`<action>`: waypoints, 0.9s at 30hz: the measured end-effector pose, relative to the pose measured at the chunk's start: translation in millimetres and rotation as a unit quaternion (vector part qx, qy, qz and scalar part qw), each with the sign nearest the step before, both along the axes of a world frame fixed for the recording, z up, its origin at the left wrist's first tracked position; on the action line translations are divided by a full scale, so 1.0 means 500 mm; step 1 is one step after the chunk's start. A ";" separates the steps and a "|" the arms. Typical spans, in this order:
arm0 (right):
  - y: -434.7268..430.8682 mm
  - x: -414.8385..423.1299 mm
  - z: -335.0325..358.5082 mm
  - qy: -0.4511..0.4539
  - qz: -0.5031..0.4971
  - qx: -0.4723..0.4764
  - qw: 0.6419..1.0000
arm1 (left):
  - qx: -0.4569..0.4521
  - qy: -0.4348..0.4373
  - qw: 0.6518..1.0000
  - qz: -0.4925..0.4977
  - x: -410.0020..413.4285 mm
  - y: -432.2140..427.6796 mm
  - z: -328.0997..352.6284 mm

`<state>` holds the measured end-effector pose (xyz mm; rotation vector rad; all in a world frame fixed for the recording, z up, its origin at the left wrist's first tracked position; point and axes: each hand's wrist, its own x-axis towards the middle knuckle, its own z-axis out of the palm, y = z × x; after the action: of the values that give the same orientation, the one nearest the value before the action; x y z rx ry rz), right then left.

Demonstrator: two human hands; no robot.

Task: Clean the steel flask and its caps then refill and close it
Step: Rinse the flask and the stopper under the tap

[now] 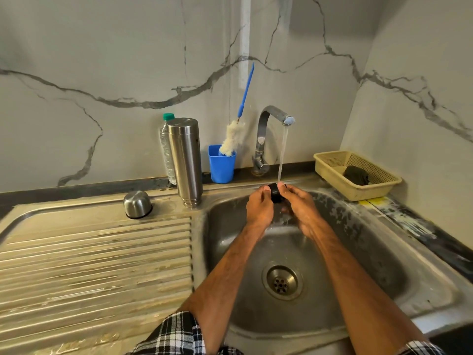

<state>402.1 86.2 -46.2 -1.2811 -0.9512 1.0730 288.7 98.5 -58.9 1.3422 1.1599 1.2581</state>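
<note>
A steel cup cap [137, 204] was seen mouth-down on the draining board [76, 252], at ten o'clock from the drain [282, 282]. The steel flask [185, 160] was stood upside down to its right, with a plastic bottle [167, 149] just behind. A brush [231, 140] was propped in a blue cup [221, 166]. At twelve o'clock from the drain, a black cap [276, 193] was gripped by the curled fingers of the left hand [259, 207] and right hand [300, 204] under running water [282, 155]. A basket [332, 162] was set at two o'clock.
</note>
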 end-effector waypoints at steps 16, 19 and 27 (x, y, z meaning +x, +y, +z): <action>-0.019 0.022 0.016 0.252 -0.018 -0.114 0.961 | 0.142 0.053 0.983 -0.108 -0.012 0.001 -0.014; -0.025 0.028 0.014 0.222 -0.038 -0.060 0.973 | 0.131 0.080 0.983 -0.101 -0.018 0.009 -0.024; -0.028 0.028 0.013 0.081 -0.007 0.018 0.997 | 0.081 0.033 0.993 -0.074 -0.008 0.006 0.001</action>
<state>415.9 72.2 -39.6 -1.1515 -0.8333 1.1257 284.7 101.5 -58.2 1.5717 0.9999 1.2273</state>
